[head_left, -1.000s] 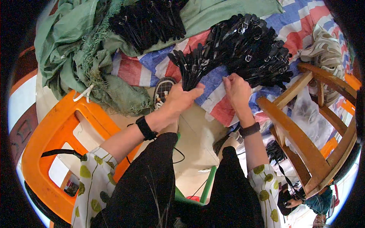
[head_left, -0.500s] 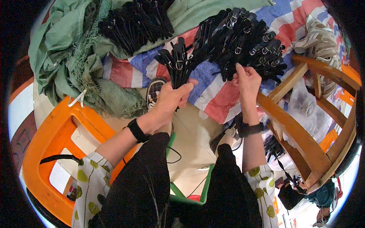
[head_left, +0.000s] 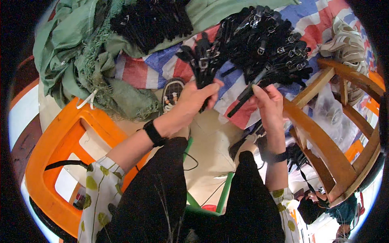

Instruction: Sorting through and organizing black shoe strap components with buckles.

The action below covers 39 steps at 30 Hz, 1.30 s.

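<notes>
A bunch of black buckle straps (head_left: 204,67) stands upright in my left hand (head_left: 194,97), its fingers closed round the lower ends. My right hand (head_left: 269,101) pinches a single black buckle strap (head_left: 244,97) between thumb and fingers. That strap slants down to the left, its upper part close to a large heap of black buckle straps (head_left: 279,52). The heap lies on a red, white and blue striped woven sheet (head_left: 137,75), with many metal buckles showing. Another heap of black straps (head_left: 154,26) lies farther left on green cloth (head_left: 221,12).
At left stands an orange plastic stool (head_left: 44,162) beneath crumpled green fabric (head_left: 69,52). A slatted wooden stool (head_left: 320,133) stands at right, near a clear plastic bag (head_left: 330,109) and pale straps (head_left: 348,48). A person (head_left: 342,212) shows at the lower right.
My right hand has drawn one strap away from the large heap and down toward me. The left hand still grips its bunch. The whole view has shifted slightly.
</notes>
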{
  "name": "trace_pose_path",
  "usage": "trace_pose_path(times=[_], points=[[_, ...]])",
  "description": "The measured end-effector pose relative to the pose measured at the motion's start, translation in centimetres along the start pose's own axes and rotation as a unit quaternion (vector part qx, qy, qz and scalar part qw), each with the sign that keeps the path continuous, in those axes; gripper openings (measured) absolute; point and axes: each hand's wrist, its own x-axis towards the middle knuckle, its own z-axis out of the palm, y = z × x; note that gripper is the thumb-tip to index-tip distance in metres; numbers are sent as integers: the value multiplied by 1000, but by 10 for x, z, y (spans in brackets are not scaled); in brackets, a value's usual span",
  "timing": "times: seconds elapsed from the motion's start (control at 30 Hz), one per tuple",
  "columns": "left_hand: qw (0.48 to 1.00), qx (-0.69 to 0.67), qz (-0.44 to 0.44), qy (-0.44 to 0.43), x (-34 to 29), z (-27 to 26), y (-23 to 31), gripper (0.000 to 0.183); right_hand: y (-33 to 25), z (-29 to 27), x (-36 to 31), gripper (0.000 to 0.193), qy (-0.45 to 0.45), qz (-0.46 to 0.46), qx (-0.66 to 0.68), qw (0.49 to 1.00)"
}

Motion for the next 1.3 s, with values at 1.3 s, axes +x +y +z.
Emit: trace_pose_path(times=[1.3], points=[[995, -77, -68, 7, -17, -14, 4, 15, 11, 50, 63, 27, 59, 104, -40, 992]])
